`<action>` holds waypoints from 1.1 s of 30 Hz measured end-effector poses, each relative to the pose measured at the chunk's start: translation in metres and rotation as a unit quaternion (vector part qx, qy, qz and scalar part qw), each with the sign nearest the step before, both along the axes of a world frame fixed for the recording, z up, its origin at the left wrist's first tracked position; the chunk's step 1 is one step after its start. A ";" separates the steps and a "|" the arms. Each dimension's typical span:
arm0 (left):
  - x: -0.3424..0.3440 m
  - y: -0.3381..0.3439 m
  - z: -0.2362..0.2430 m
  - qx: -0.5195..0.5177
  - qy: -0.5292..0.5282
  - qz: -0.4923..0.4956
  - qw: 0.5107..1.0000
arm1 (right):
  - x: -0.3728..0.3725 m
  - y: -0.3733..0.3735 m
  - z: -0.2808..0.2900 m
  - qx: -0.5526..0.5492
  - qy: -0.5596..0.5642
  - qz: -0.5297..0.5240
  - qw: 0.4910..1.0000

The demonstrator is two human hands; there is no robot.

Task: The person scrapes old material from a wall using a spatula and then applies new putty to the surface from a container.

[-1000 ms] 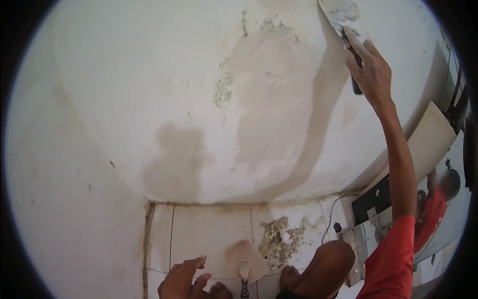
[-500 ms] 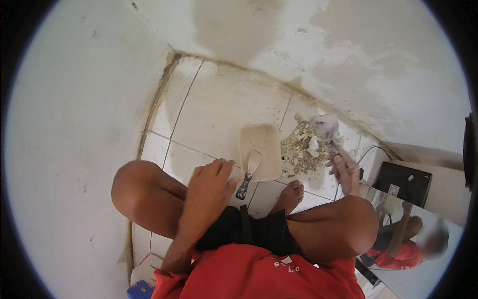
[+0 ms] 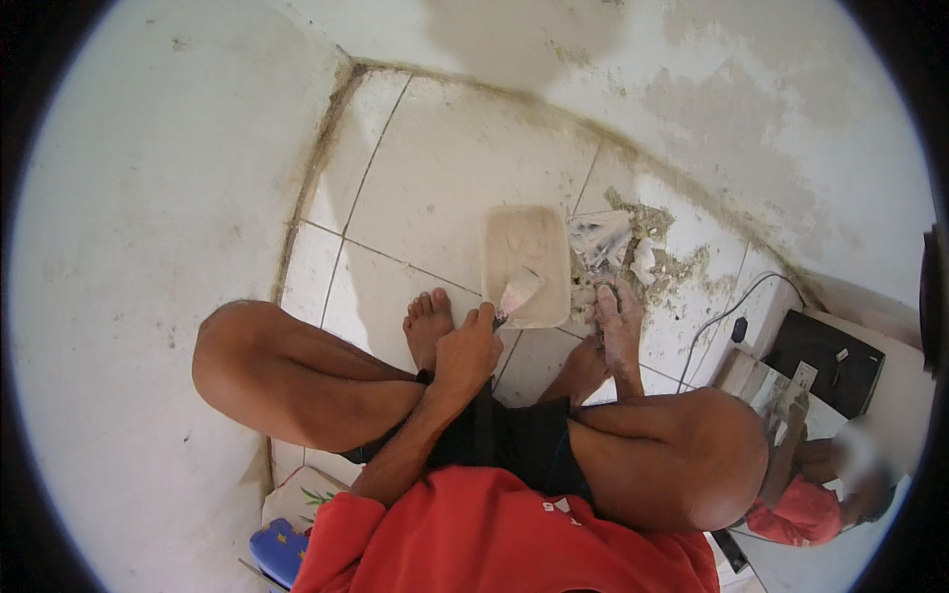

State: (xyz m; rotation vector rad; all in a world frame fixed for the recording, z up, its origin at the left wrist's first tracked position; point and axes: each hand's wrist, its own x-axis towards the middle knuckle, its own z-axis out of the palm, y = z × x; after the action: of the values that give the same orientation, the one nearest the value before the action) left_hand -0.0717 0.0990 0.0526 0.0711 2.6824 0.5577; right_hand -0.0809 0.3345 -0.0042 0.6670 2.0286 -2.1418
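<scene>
My left hand (image 3: pixel 470 348) is closed round the dark handle of a putty knife (image 3: pixel 522 289), whose pale, smeared blade reaches over the near end of a shallow rectangular tray (image 3: pixel 498 259). A beige coating covers the tray's inside. Just right of the tray, my right hand (image 3: pixel 618 318) grips a wide-bladed scraper (image 3: pixel 599 240). White and grey smears coat its blade, and my fingers hide most of its handle. Under and beside that blade lies a heap of broken plaster and crumbs (image 3: pixel 682 265), with one larger white chunk (image 3: pixel 645 261) in it.
Patchy, stained wall (image 3: pixel 712 109) rises beyond the tiled floor (image 3: pixel 425 178). To the right are a flat black device (image 3: pixel 825 361), a cable (image 3: pixel 720 308) and a mirror (image 3: pixel 880 514) reflecting part of a person. Behind on the left lies a blue item with yellow stars (image 3: pixel 277 549).
My left hand has taken hold of the putty knife that was resting in the tray. My right hand has brought the scraper left, across the rubble towards the tray.
</scene>
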 end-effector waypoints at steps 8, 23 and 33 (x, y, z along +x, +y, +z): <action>-0.028 -0.018 0.005 -0.049 0.171 -0.168 0.970 | 0.016 -0.006 -0.009 -0.071 -0.052 -0.026 0.996; -0.030 -0.008 0.010 0.095 -0.055 -0.029 0.994 | 0.012 -0.014 -0.018 -0.095 -0.006 -0.030 0.995; -0.012 -0.023 -0.008 -0.039 0.001 0.020 0.999 | 0.015 -0.011 -0.028 -0.123 -0.025 -0.076 0.989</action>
State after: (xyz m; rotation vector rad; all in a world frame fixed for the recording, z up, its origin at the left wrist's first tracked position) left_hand -0.0832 0.0759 0.0441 -0.0052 2.7093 0.4642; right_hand -0.0662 0.3237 -0.0321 0.8506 1.6976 -2.3803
